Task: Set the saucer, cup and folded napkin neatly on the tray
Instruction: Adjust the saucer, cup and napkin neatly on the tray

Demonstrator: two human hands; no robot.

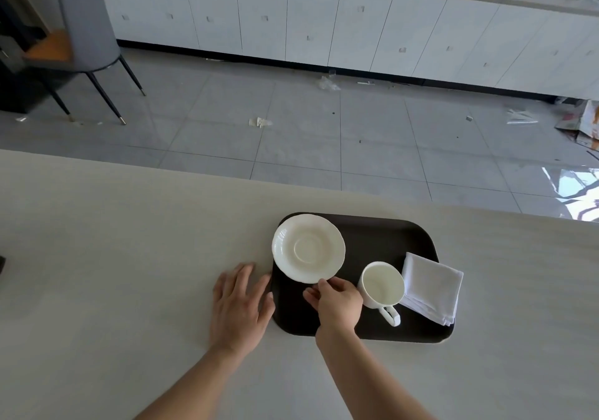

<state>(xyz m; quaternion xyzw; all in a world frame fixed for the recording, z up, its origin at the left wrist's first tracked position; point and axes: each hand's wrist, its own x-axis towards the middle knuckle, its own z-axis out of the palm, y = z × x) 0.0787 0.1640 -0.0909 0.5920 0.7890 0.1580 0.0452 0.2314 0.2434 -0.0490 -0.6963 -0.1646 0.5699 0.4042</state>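
Observation:
A dark brown tray [382, 238] lies on the pale table. A cream saucer [308, 247] with a scalloped rim rests on the tray's left part, overhanging its left edge. My right hand [337, 301] pinches the saucer's near rim between thumb and fingers. A white cup [382, 285] stands upright on the tray, right of my right hand, with its handle pointing toward me. A folded white napkin [432, 286] lies on the tray's right side, overlapping the right edge. My left hand [241, 304] rests flat on the table with fingers spread, its fingertips touching the tray's left edge.
The pale table [129, 257] has its far edge running across the view just beyond the tray. Past it is a grey tiled floor with scraps of litter, white cabinets [324, 24], and a grey chair [87, 30] at the far left.

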